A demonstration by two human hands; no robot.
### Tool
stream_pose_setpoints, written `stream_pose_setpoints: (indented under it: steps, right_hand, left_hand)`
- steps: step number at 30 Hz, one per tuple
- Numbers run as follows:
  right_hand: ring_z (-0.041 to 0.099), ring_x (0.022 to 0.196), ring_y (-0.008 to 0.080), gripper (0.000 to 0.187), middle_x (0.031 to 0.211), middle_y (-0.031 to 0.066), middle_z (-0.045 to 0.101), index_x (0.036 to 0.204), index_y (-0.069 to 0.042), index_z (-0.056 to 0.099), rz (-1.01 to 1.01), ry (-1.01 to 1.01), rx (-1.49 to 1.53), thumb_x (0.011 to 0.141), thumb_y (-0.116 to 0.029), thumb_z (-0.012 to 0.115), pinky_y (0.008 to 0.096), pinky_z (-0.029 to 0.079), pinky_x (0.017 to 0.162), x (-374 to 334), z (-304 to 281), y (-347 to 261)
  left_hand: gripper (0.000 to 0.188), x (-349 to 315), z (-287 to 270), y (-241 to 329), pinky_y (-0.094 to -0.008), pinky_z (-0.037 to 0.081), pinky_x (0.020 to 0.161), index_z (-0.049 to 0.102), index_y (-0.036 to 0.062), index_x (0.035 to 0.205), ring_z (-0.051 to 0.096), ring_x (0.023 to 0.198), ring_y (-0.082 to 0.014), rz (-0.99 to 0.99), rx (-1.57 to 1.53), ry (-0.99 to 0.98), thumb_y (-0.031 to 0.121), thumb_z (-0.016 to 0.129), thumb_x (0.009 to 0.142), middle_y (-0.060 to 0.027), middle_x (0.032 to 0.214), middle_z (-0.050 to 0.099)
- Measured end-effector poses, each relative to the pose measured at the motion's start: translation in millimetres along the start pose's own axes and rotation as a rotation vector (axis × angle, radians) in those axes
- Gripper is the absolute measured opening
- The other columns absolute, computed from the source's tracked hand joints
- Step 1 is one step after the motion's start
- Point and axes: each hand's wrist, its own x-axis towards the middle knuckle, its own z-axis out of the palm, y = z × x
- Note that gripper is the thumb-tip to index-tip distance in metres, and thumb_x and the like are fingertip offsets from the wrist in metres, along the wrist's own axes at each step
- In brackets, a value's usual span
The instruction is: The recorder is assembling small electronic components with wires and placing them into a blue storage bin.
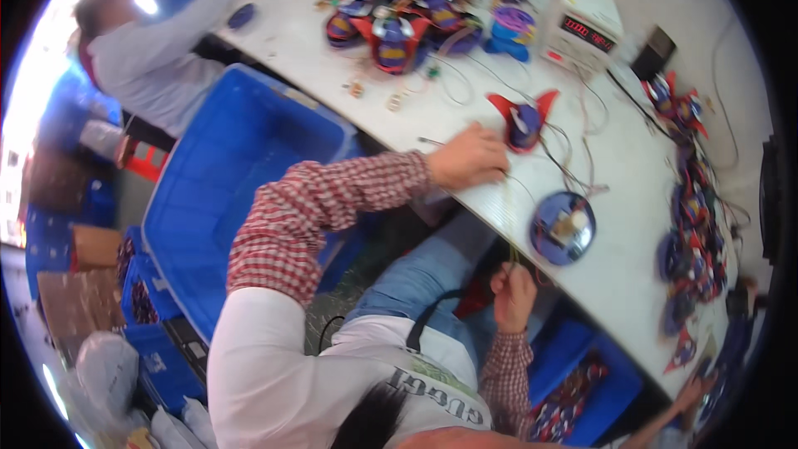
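My left hand is closed at the near edge of the white table, fingers curled down. What it grips is hidden, though a thin cable shows beside it. Just beyond its fingers stands a purple toy figure with red wing-like points, wires trailing from it. Below the table edge, my right hand pinches thin yellowish wires, which run up toward the tabletop. Near them on the table lies a round purple toy part, its open inside showing a pale component.
A white power supply with a red display stands at the back. Piled toy figures cover the far table, and more line the right side. A large blue bin is at my left. Another person sits far left.
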Motion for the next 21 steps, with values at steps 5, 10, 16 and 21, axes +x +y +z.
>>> stream_pose_setpoints:
  steps: [5, 10, 16, 21]
  right_hand:
    - [0.049, 0.057, 0.0125, 0.017, 0.075, 0.0092, 0.058, 0.095, 0.005, 0.062, 0.055, 0.081, 0.028, 0.092, -0.011, 0.057, 0.0204, 0.04, 0.052, 0.1, 4.1, 1.0]
    - [0.049, 0.06, 0.0126, 0.02, 0.076, 0.0082, 0.057, 0.1, 0.005, 0.06, 0.088, 0.034, -0.017, 0.093, -0.013, 0.056, 0.0208, 0.04, 0.053, -0.2, 11.0, -2.3]
    - [0.049, 0.06, 0.0118, 0.019, 0.077, 0.0081, 0.058, 0.099, 0.004, 0.06, 0.09, -0.014, -0.023, 0.093, -0.013, 0.057, 0.0201, 0.041, 0.055, 1.4, 7.0, -2.1]
    - [0.049, 0.06, 0.0111, 0.019, 0.078, 0.0079, 0.058, 0.098, 0.003, 0.061, 0.094, -0.06, -0.062, 0.093, -0.014, 0.056, 0.0197, 0.041, 0.056, 1.6, 8.6, 1.2]
  left_hand:
    - [0.015, 0.4, -3.0, 3.4, -0.0342, 0.034, 0.083, 0.062, 0.0121, 0.096, 0.047, 0.084, -0.0208, -0.018, 0.025, -0.045, 0.021, 0.064, 0.083, -0.0018, 0.088, 0.057]
    - [0.022, -3.5, -6.7, 8.6, -0.0344, 0.035, 0.085, 0.062, 0.0092, 0.102, 0.048, 0.087, -0.0217, -0.031, -0.006, 0.038, 0.019, 0.066, 0.083, -0.0043, 0.09, 0.057]
    - [0.023, -48.9, -62.4, 54.9, -0.027, 0.043, 0.075, 0.059, 0.0012, 0.105, 0.052, 0.082, -0.0181, -0.531, -0.068, 0.253, 0.009, 0.064, 0.083, -0.008, 0.095, 0.056]
    - [0.023, -108.8, -46.9, 88.2, -0.0222, 0.044, 0.069, 0.056, -0.0005, 0.106, 0.053, 0.076, -0.0136, -0.886, -0.215, 0.233, 0.008, 0.062, 0.085, -0.0075, 0.097, 0.056]
